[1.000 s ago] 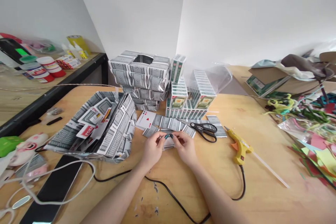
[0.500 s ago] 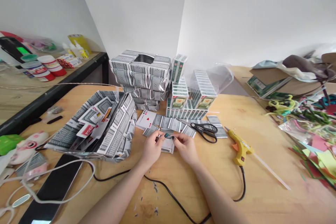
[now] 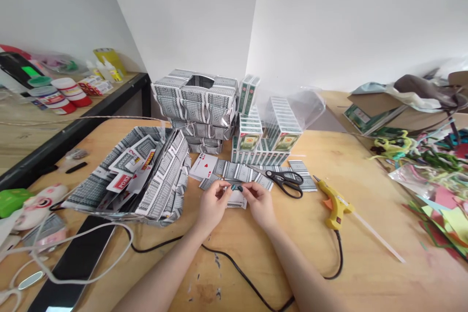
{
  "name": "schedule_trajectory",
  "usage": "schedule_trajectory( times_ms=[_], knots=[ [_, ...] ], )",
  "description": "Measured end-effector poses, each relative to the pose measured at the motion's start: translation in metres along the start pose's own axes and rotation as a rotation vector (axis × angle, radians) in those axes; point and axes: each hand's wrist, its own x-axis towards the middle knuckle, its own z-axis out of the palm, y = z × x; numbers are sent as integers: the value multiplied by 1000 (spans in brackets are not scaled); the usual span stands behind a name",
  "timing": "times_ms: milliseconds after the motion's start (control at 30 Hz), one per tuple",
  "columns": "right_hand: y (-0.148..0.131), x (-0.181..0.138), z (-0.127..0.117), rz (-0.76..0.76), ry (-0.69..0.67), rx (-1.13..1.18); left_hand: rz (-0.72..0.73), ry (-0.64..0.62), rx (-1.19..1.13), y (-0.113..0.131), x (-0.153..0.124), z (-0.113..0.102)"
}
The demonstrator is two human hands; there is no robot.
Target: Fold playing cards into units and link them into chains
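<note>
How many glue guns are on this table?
1: the yellow glue gun lies on the table, to the right of the black scissors. Clutter along the table's right edge could hide another.

Pale Walls (image 3: 179, 14) Meet Behind a Wooden Desk (image 3: 383, 204)

Behind the desk rises a plain light-grey wall panel, bounded by two slanting corner lines. Left of the desk, a greyer wall (image 3: 66, 9) backs a wood-topped side desk (image 3: 22, 131) with a black frame (image 3: 146, 97). Behind and right of the desk, the whitest wall (image 3: 347, 24) brightens towards its far end. Soft light leaves a dull sheen on the desk's yellowish grain.
</note>
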Motion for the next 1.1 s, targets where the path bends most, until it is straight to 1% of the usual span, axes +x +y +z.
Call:
schedule_trajectory(
  times_ms=[100,233,367,467,600,733,800,900,1033,1100],
  knots=[
    [2,1,-1,20,8,42,8,9,-3,0,0,0],
    [0,1,-4,36,-29,70,24,13,53,2,-1,-1],
    [-3,-2,-2,56,-47,111,28,-1,14,2,-1,-1],
    [-2,-2,0,44,-6,124,15,1,-31,1,-1,1],
    [3,0,1,50,80,131,12,36,-39,-2,-2,4],
    [7,3,0,33,109,104,0,-6,-63,-3,-2,4],
    [7,4,-1,16,122,93,9,1,-26,-2,-1,3],
    [5,5,-2,8,85,94,46,51,71,-1,1,0],
    [1,3,0,1,-34,68,78,85,119,2,2,-1],
    [1,1,2,6,-93,39,88,82,143,3,2,0]
  ],
)
